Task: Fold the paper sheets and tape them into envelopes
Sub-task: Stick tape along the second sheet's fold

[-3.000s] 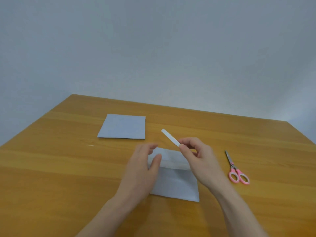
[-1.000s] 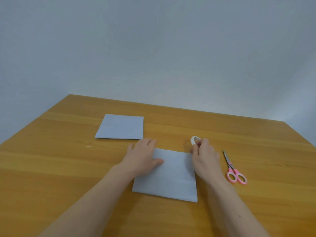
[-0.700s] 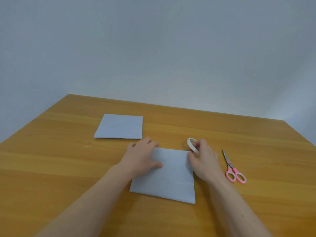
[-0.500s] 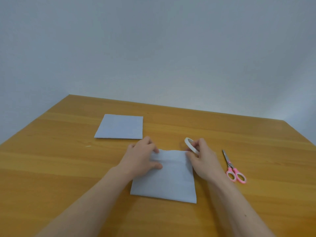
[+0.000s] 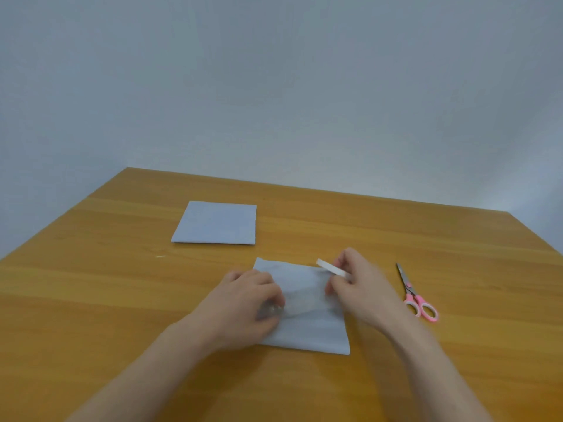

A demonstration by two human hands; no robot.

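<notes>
While the left hand point(image 5: 246, 303) is pressing down on the left part of the folded sheet point(image 5: 307, 318), its fingers curled together over the paper, the right hand point(image 5: 356, 284) is pinching the tape roll point(image 5: 333, 270) between thumb and fingers, holding it just above the sheet's far right corner. The sheet is lying on the bench point(image 5: 91, 300) at centre, near the person; a second sheet point(image 5: 216, 223), already folded flat, is lying farther off to the left, and the scissors point(image 5: 416, 295) are resting to the right, apart from both hands. Half a second ago the roll was showing as an open ring; now it is turned edge-on and tilted toward the paper, and the left hand has slid nearer along the sheet, so that the far left corner is showing. Three seconds ago the right hand was holding a loose strip, which I cannot find now. That suggests one seam is taped already and a fresh length is about to be pulled. Blur is hiding whether any tape is drawn out yet.
</notes>
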